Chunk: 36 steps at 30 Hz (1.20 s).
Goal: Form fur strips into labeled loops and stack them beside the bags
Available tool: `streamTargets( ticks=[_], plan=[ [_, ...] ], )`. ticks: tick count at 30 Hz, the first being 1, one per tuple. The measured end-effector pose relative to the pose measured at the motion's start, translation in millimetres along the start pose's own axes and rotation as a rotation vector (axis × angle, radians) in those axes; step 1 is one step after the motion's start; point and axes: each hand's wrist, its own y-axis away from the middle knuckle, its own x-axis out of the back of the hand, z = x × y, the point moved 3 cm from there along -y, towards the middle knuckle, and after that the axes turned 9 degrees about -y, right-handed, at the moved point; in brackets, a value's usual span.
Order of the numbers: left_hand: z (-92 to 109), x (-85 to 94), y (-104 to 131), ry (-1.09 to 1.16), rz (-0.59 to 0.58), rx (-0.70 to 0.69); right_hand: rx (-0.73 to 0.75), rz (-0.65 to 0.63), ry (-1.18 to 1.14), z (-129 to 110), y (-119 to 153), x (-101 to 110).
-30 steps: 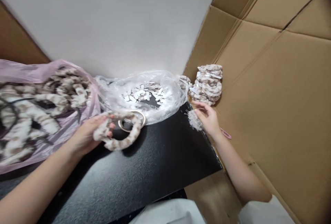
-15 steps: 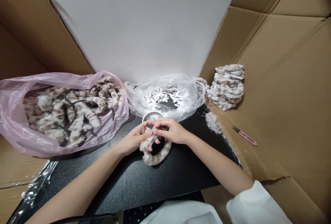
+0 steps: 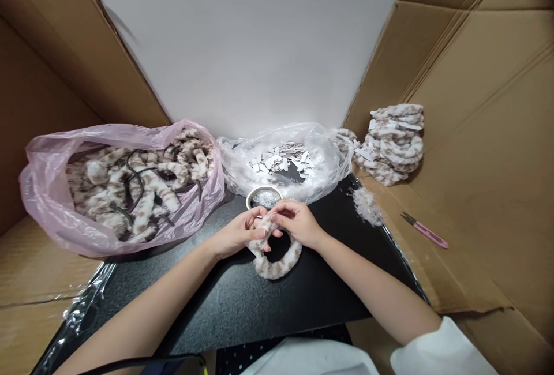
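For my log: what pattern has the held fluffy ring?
The fluffy ring is whitish with brownish patches, best seen in the head view.

A bag [image 3: 42,190] with bands [image 3: 97,173] in it is on the left of the worktop [image 3: 225,306]. Beside it, in the middle, another bag [image 3: 236,176] has tags [image 3: 273,161] in it. A ring [image 3: 249,199] lies just in front. On the right, snips [image 3: 426,232] and fluff [image 3: 367,206] lie in front of a pile of bands [image 3: 398,147].

Pink-handled snips [image 3: 426,232] on brown cardboard [image 3: 485,161], whitish fluff [image 3: 367,206] by the black table's [image 3: 346,282] right edge; pale wall [image 3: 246,46] behind
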Motion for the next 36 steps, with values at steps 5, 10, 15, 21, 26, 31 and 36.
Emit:
streamTargets(
  ticks=[5, 10, 15, 21, 26, 31, 36],
  plan=[
    [0.5, -0.6, 0.7, 0.007, -0.026, -0.009, -0.007, 0.048, -0.015, 2.9, 1.0, -0.9],
    [-4.2, -1.0, -0.9, 0.006, 0.064, 0.011, 0.028, 0.065, 0.014, 4.5, 2.7, -0.2],
    [-6.2, -4.8, -3.0, 0.084, 0.136, 0.012, 0.094, 0.061, 0.028, 4.7, 5.2, -2.1],
    [1.3, -12.8, -0.8, 0.096, 0.062, -0.091, 0.116, 0.034, 0.058, 3.1, 4.1, -1.6],
    [1.4, -15.5, 2.8, 0.013, -0.019, -0.107, 0.084, -0.009, 0.065, 5.3, 3.9, 0.9],
    [-0.8, -15.3, 7.3, -0.098, -0.106, 0.069, 0.029, -0.085, 0.136, 7.1, 7.8, -2.1],
    [6.7, -17.2, 11.2, -0.081, -0.113, 0.087, 0.2, -0.029, 0.495, -1.6, 7.0, 6.2]
  ],
)
